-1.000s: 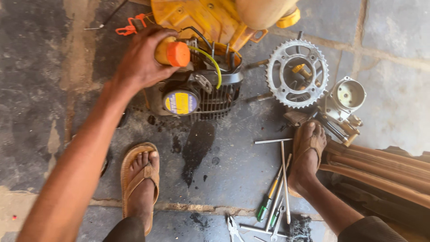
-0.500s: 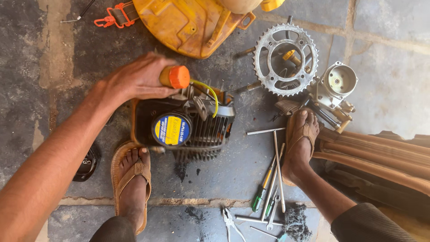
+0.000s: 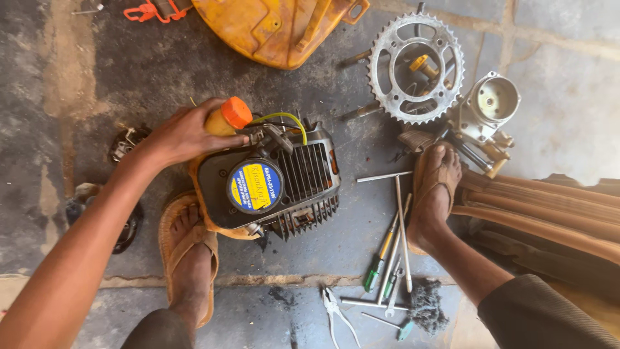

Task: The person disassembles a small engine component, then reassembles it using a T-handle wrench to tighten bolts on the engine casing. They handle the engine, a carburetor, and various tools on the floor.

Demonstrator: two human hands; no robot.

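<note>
Since the earlier frame, the left hand (image 3: 187,132) has drawn lower toward centre-left, arm reaching diagonally up from the lower left, fingers wrapped around the orange-capped yellow bottle (image 3: 223,119) beside the small engine (image 3: 268,187) at centre frame.

The left hand (image 3: 187,132) is covering most of the orange-capped bottle (image 3: 226,118) above the small engine (image 3: 268,184), hiding its body. The right hand is showing nowhere. Above the engine, the top edge is cutting off the yellow cover (image 3: 278,29). The engine's round label is reading too small.
</note>
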